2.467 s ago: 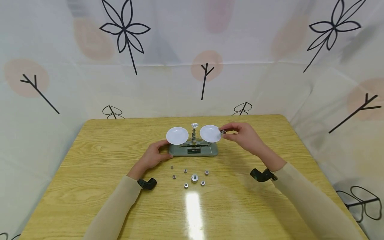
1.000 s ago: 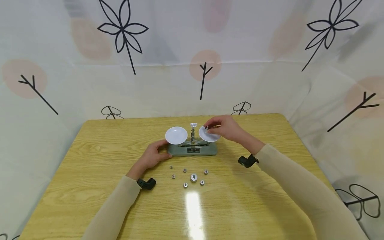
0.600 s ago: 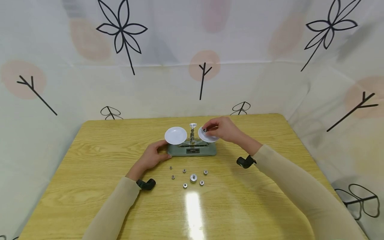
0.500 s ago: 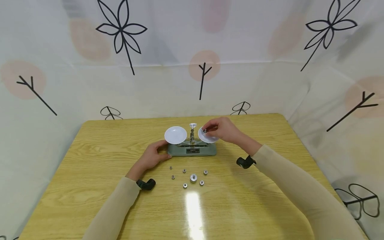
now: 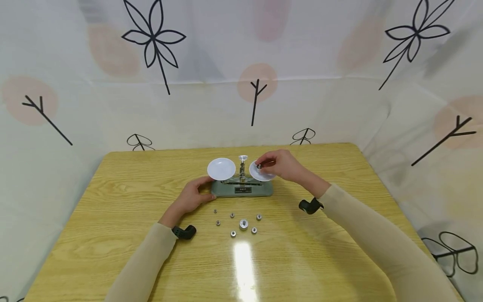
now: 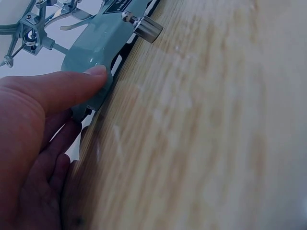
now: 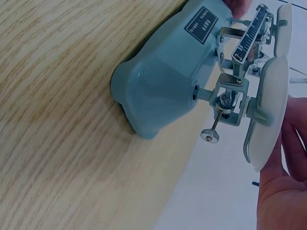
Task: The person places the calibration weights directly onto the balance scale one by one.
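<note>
A balance scale with a grey-green base [image 5: 226, 192] stands near the table's back. My left hand [image 5: 193, 195] grips the left end of the base; in the left wrist view the thumb [image 6: 72, 88] lies on its front and the other fingers reach behind. Over the white right pan [image 5: 263, 177], my right hand [image 5: 285, 164] pinches a small metal weight [image 5: 258, 166] between thumb and fingers. The white left pan [image 5: 221, 169] holds nothing and sits slightly higher than the right one. In the right wrist view the pan [image 7: 268, 115] hides the fingertips and the weight.
Several knobbed metal weights stand on the wooden table [image 5: 151, 251] in front of the scale, the largest weight [image 5: 243, 225] near the middle. One weight [image 6: 147, 28] shows beside the base in the left wrist view. A patterned cloth [image 5: 211, 109] hangs behind the table.
My right hand has carried the weight leftward from beside the right pan to over it. Lately the right pan has dipped a little and the left pan has risen. My left hand stays on the base.
</note>
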`<state>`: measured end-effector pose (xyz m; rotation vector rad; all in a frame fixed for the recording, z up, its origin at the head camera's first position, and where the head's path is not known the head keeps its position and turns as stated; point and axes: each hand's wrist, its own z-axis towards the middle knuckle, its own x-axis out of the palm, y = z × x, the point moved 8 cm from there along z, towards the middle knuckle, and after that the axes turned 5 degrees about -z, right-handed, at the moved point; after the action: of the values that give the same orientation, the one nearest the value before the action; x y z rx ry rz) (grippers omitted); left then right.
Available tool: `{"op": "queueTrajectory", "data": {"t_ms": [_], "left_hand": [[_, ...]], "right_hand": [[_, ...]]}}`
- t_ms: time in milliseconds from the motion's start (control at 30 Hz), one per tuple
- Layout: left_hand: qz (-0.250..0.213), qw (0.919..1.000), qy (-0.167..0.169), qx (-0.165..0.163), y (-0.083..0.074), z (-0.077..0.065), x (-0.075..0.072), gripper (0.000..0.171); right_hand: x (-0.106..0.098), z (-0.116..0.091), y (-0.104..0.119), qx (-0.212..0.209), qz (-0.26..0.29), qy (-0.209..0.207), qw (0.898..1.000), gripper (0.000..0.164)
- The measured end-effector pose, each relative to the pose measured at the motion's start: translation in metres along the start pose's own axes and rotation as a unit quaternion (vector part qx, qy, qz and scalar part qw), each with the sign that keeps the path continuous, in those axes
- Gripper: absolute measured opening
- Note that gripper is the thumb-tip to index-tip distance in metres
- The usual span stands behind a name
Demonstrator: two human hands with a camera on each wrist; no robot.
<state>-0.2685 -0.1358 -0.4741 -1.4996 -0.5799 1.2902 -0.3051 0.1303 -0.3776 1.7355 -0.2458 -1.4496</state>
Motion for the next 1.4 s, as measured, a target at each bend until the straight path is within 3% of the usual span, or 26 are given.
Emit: {"op": "queueTrajectory", "data": {"t_ms": [167, 400, 1033, 1400], "left_hand": [[0.007, 1.0000, -0.002, -0.003, -0.006, -0.001, 0.001, 0.056], [0.000, 1.0000, 0.000, -0.005, 0.002, 0.001, 0.001, 0.056], [0.003, 1.0000, 0.006, -0.002, 0.001, 0.000, 0.000, 0.057], [0.004, 0.9999, 0.003, -0.010, 0.002, 0.000, -0.001, 0.057]], "right_hand": [[0.000, -0.001, -0.001, 0.001, 0.003, -0.001, 1.000, 0.023], [-0.002, -0.002, 0.001, 0.005, 0.019, 0.000, 1.000, 0.024], [-0.019, -0.008, 0.002, -0.016, 0.036, -0.021, 0.999, 0.025], [-0.022, -0.022, 0.000, -0.015, 0.052, -0.031, 0.998, 0.023]]}}
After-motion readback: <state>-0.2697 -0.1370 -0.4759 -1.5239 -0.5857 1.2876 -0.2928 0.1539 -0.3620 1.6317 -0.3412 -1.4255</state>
